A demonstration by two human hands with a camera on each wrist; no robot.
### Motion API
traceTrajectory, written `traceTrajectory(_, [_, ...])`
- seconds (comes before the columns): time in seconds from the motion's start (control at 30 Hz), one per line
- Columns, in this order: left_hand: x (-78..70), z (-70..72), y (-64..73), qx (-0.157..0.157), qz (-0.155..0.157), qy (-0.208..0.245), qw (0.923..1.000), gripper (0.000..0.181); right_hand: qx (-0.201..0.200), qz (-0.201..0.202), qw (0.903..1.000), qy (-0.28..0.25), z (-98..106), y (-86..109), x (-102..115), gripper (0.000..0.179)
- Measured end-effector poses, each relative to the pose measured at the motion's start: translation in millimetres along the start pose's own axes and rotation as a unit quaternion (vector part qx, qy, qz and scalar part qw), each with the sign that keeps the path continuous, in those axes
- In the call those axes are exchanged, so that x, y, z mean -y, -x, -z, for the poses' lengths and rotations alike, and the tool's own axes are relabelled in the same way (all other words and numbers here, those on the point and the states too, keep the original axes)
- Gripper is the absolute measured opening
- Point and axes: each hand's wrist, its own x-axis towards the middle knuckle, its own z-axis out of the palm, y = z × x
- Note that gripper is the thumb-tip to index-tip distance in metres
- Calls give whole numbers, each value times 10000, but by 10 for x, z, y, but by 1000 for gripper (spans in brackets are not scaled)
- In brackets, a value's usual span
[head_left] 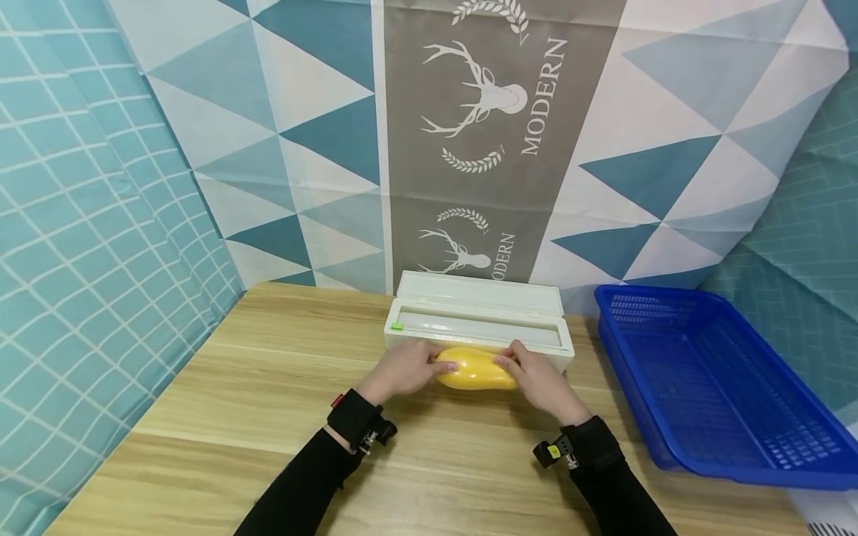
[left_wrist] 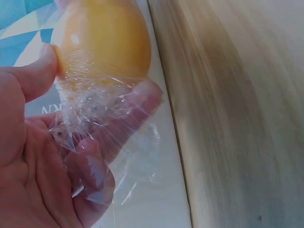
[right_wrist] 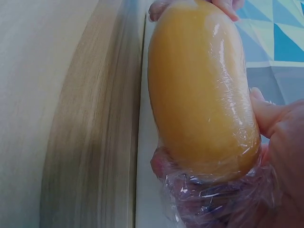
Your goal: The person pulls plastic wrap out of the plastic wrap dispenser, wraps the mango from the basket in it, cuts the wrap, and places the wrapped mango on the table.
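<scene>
A smooth yellow oblong fruit (head_left: 476,370), its kind unclear, is held in front of a white cling film box. Clear cling film (left_wrist: 97,107) covers it and bunches loosely at both ends. My left hand (head_left: 405,366) grips the left end, thumb on one side and fingers curled underneath among the film. At the opposite end my right hand (head_left: 543,380) holds it likewise, with crumpled film (right_wrist: 213,199) over its fingers. Behind the fruit, the cling film box (head_left: 479,286) has its lid raised and a green slider (head_left: 397,326) at its left end.
A blue plastic basket (head_left: 660,439) stands on the right side of the wooden table (head_left: 268,372). Patterned cloth (head_left: 315,149) hangs behind the table, and teal gridded cloth (head_left: 80,223) hangs along the left side.
</scene>
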Motion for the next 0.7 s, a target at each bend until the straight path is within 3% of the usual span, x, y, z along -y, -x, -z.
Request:
traceTrajectory(0.23, [-26, 2, -16, 397, 463, 752, 9953, 44, 349, 170, 9991, -184, 27, 12, -79, 40])
traceTrajectory(0.37, [-15, 4, -27, 466, 583, 977, 9924, 46, 521, 27, 9984, -203, 53, 18, -90, 57])
traceTrajectory(0.6, [-8, 25, -42, 526, 761, 1448, 9851, 52, 462, -244, 9985, -176, 80, 6, -33, 65])
traceTrajectory(0.7, [-17, 28, -48, 497, 817, 1427, 9851, 54, 520, -498, 9968, -358, 74, -2, -32, 68])
